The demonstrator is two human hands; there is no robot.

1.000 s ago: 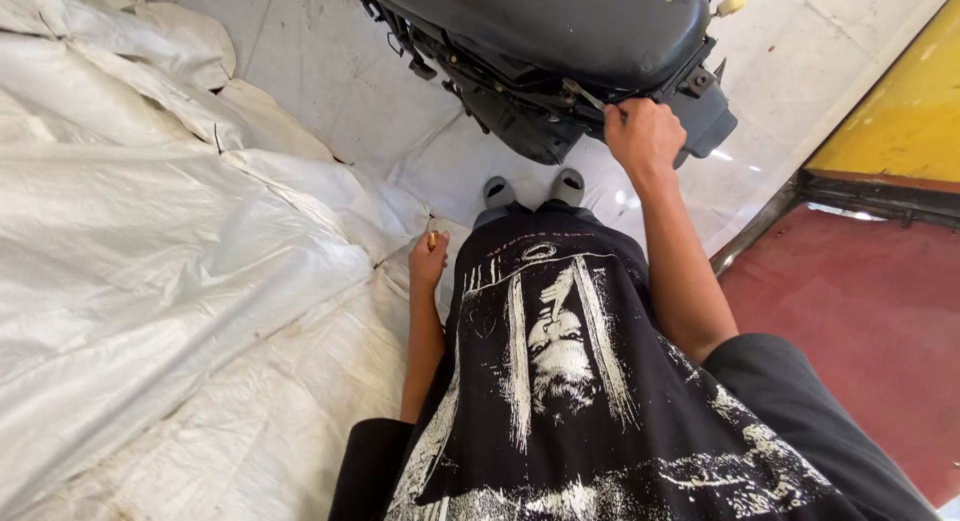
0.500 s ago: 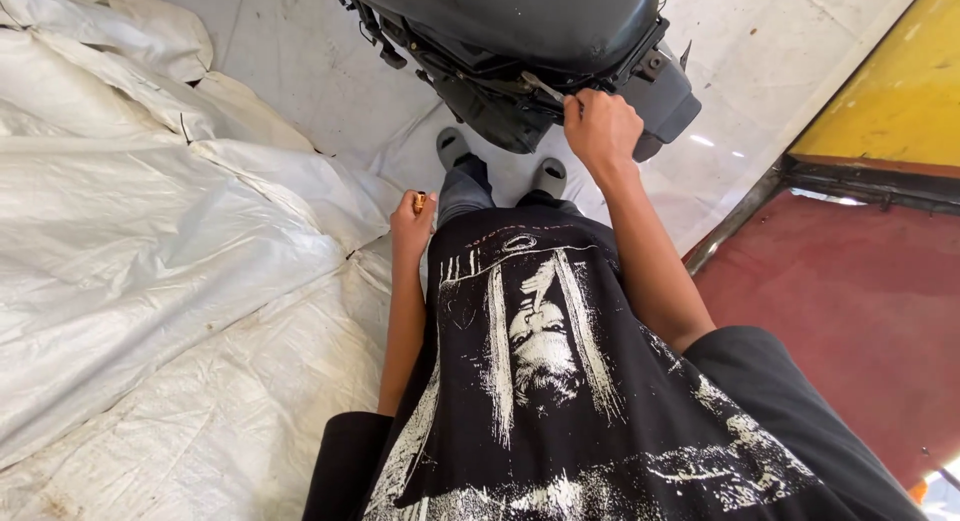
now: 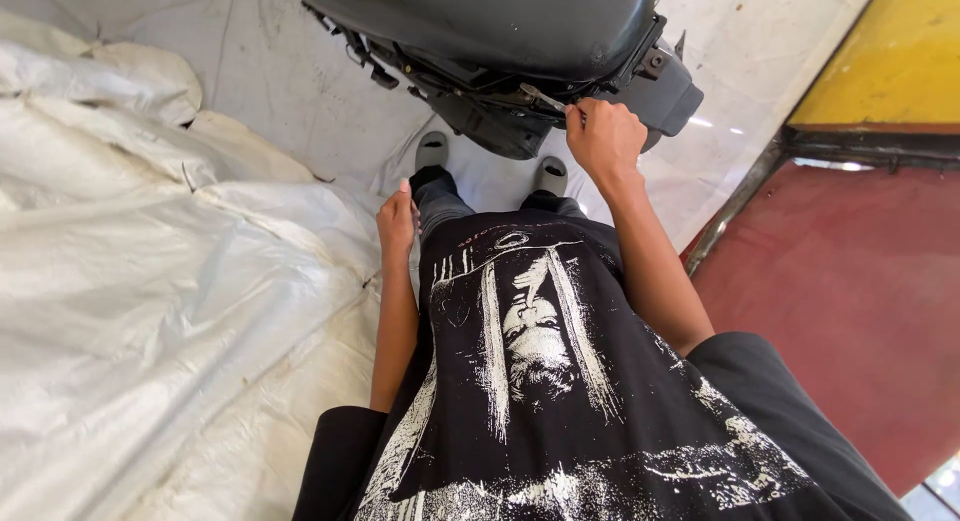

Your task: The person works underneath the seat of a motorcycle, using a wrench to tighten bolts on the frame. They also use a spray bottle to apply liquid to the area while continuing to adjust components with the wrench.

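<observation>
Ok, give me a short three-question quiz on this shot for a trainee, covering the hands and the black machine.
1. True or false: the right hand holds a thin metal tool against the black machine.
2. Where is the left hand? A) gripping the machine B) hanging by the hip, holding nothing C) on the yellow panel
3. What covers the floor on the person's left?

Key: 1 true. 2 B. 3 a crumpled white tarpaulin.
</observation>
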